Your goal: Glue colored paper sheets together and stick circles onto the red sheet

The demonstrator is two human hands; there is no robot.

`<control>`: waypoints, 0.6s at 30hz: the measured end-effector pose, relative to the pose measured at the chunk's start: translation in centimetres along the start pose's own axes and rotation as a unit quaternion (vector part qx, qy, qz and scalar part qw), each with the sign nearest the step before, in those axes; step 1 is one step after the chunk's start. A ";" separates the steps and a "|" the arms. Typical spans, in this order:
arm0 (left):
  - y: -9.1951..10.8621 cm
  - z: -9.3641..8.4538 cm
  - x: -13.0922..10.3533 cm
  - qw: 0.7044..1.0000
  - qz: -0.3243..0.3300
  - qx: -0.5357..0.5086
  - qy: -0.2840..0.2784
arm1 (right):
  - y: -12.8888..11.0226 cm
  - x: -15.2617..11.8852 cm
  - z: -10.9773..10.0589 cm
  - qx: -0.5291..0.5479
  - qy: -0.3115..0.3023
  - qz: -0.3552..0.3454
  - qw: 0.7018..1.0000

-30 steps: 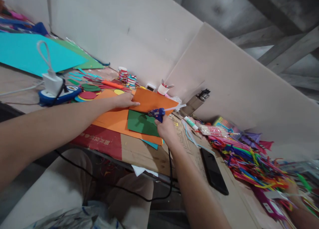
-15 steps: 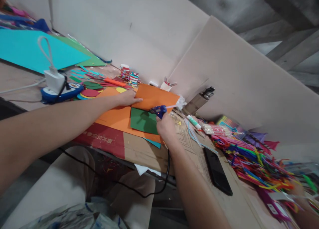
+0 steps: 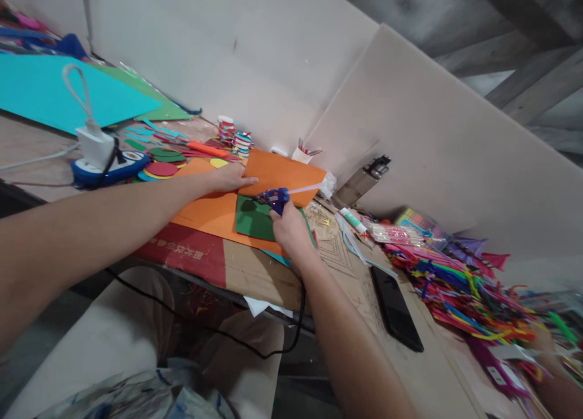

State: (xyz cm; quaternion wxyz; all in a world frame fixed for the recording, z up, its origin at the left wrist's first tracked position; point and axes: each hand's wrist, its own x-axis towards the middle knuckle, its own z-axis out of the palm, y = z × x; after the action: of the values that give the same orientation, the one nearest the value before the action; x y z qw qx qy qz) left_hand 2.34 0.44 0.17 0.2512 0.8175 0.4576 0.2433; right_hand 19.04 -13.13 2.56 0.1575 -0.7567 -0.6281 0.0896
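My right hand (image 3: 290, 228) is wrapped round a blue hot glue gun (image 3: 276, 199), with a clear glue stick (image 3: 305, 189) poking out of its back. The nozzle points left, close over the upper left part of a green paper sheet (image 3: 255, 222). My left hand (image 3: 230, 178) holds the left edge of a raised orange paper flap (image 3: 282, 176), its thumb on the front; its other fingers are partly hidden. Beneath the green piece lies a larger orange sheet (image 3: 200, 216). The gun's black cord (image 3: 302, 303) hangs down over the table edge.
Paper circles (image 3: 160, 170) and a blue power strip (image 3: 109, 167) lie on the left. Along the right are a glue stick tube (image 3: 353, 221), a black phone (image 3: 395, 309) and a pile of pipe cleaners (image 3: 460, 291). A bottle (image 3: 362, 181) leans by the wall. Another person's hand (image 3: 546, 352) is far right.
My right hand has moved the glue gun left along the green paper, beneath the orange flap. My left hand keeps its hold on the flap.
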 end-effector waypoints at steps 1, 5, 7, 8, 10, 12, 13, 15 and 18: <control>-0.1 0.0 0.0 1.000 0.000 0.006 -0.003 | 0.3 0.0 -0.3 -0.001 0.002 0.010 1.000; 0.1 -0.3 0.1 1.000 0.018 -0.004 -0.015 | 0.5 -0.2 -0.7 0.009 -0.009 0.017 1.000; 0.5 -0.4 -0.1 1.000 0.022 -0.017 -0.012 | -0.1 -0.2 -0.4 0.020 -0.017 0.001 1.000; 0.7 -0.5 -0.3 0.999 0.020 -0.023 -0.010 | -0.4 -0.1 -0.1 0.024 -0.018 -0.009 1.000; 1.1 -0.5 -0.6 0.999 0.011 -0.030 -0.008 | -0.9 0.1 0.4 0.026 -0.015 -0.026 0.999; 1.3 -0.5 -0.8 0.999 0.000 -0.038 -0.008 | -1.2 0.3 0.8 0.023 -0.013 -0.035 0.999; 1.3 -0.5 -0.8 0.999 -0.007 -0.038 -0.010 | -1.3 0.4 0.9 0.021 -0.014 -0.037 0.999; 1.1 -0.5 -0.8 0.999 -0.011 -0.036 -0.015 | -1.3 0.4 0.9 0.020 -0.019 -0.038 0.999; 0.9 -0.5 -0.6 0.999 -0.002 -0.033 -0.016 | -1.2 0.2 0.5 0.022 -0.022 -0.045 0.998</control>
State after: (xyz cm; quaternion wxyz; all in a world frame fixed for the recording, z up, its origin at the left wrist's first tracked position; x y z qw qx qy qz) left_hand 2.29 -0.41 1.02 0.2856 0.8118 0.4468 0.2446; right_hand 17.82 -12.69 2.51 0.1640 -0.7217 -0.6629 0.1132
